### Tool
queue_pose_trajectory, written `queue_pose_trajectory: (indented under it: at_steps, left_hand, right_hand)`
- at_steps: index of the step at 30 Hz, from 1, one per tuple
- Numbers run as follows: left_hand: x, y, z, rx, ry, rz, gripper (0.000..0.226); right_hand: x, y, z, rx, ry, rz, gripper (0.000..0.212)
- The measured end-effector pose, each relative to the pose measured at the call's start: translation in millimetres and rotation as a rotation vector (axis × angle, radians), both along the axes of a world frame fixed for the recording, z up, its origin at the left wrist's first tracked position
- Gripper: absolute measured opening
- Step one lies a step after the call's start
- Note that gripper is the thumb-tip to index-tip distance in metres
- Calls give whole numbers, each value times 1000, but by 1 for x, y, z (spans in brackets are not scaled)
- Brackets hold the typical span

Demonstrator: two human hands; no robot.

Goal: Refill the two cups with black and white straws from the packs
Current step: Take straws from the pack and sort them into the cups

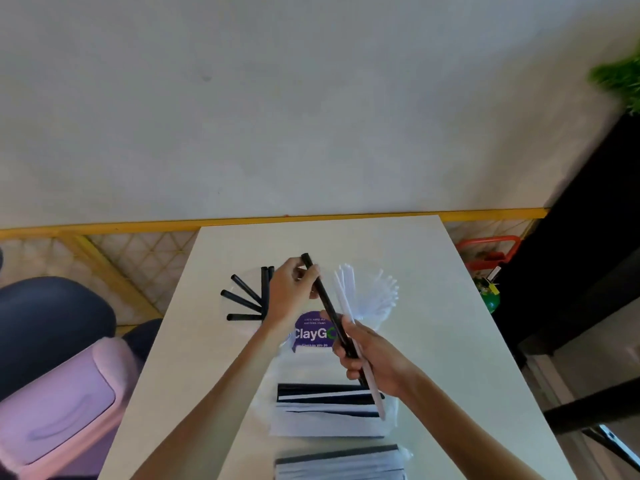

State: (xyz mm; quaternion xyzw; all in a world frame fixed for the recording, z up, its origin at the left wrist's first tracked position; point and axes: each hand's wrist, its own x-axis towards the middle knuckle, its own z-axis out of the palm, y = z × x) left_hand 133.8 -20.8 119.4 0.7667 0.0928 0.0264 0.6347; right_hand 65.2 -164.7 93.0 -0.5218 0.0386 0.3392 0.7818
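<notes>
My left hand [292, 289] pinches the upper end of a black straw [323, 299] that slants down to my right hand [372, 358]. That hand grips the lower part of the black straw together with a white straw [346, 306]. Behind my left hand stands a clear cup holding several black straws [242, 301] fanned out to the left. A second clear cup to the right holds several white straws [377, 292]. Two packs of mixed black and white straws lie near me: one pack [325, 408] under my right hand, another pack [341, 462] at the table's front edge.
The white table [450, 341] bears a purple ClayGo sticker [311, 332] at its middle. A pink bin [59, 403] and a dark chair [45, 323] stand to the left. A black counter [588, 254] and a green and red object [488, 292] are on the right.
</notes>
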Motion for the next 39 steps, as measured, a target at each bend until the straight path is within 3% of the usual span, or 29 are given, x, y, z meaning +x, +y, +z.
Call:
queue_pose_trajectory:
  at_steps: [4, 10, 14, 21, 28, 30, 34, 36, 39]
  left_hand:
    - [23, 44, 46, 71, -282, 182, 35]
    - [27, 98, 89, 355, -711, 360, 39]
    - [17, 101, 54, 497, -671, 306, 35]
    - [3, 98, -33, 644, -382, 80, 30]
    - [2, 105, -53, 870, -273, 0, 19]
    - [2, 112, -59, 1002, -332, -44, 23]
    - [8, 118, -64, 1231, -292, -46, 52]
    - [6, 111, -57, 1171, -298, -8, 55]
    - [-2, 88, -40, 863, -388, 10, 42]
  right_hand:
    - [4, 6, 1, -5, 18, -8, 33]
    - [8, 15, -7, -37, 59, -24, 36]
    - [8, 22, -9, -30, 77, -25, 36]
    - [9, 22, -6, -38, 83, -31, 37]
    - [11, 20, -8, -46, 106, -47, 37]
    - [11, 21, -8, -39, 111, -46, 38]
    - [11, 24, -10, -16, 130, -39, 39]
    - [11, 24, -10, -14, 123, -34, 39]
    - [10, 24, -10, -17, 120, -38, 38]
